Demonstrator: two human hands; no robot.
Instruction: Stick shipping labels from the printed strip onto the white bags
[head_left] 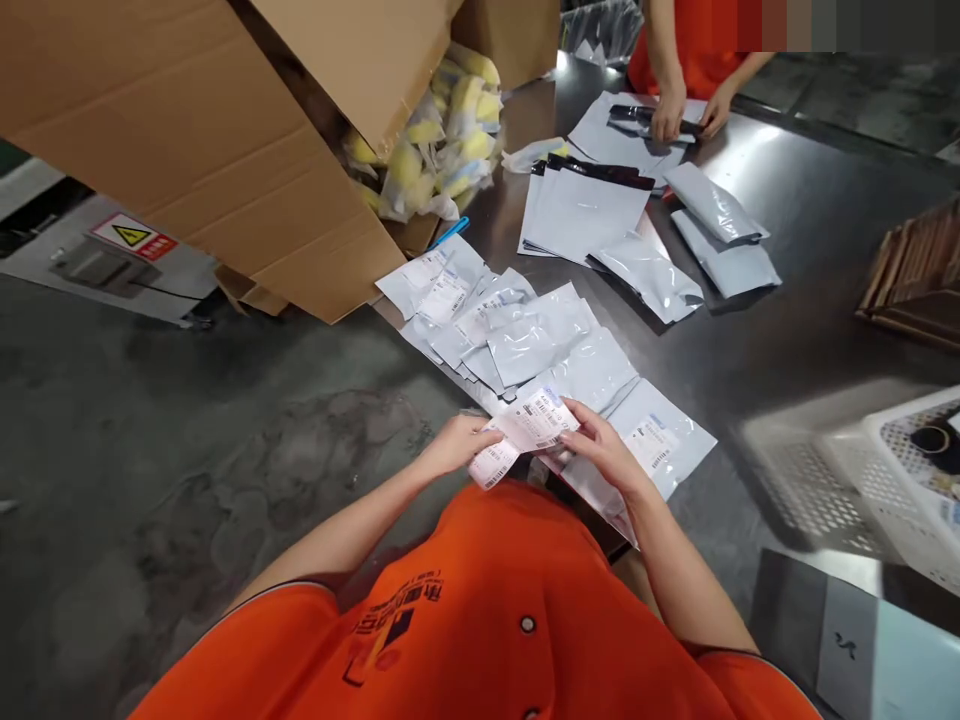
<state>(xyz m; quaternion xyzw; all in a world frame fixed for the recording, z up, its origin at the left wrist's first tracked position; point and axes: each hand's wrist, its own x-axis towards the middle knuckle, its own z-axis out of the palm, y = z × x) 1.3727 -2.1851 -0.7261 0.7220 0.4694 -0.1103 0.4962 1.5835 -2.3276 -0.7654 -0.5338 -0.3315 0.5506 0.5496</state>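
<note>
Two white printed shipping labels with barcodes are between my hands at the table's near edge. My left hand [459,446] pinches the lower label [495,462] at its left side. With thumb and fingers, my right hand [602,447] grips the right edge of the upper label [534,418]. Just beyond my hands, several grey mailing bags [540,335] lie overlapping in a row. Right of my right hand is a flat mailing bag [675,425] with a label stuck on it. Whether the two labels are joined, I cannot tell.
A large cardboard box [187,130] with yellow wrapped items [450,130] stands at the left. Across the metal table [810,220], a co-worker's hands [670,108] handle a bag near stacked mailers [589,205]. A white basket [862,470] and cardboard stack [915,265] are at right.
</note>
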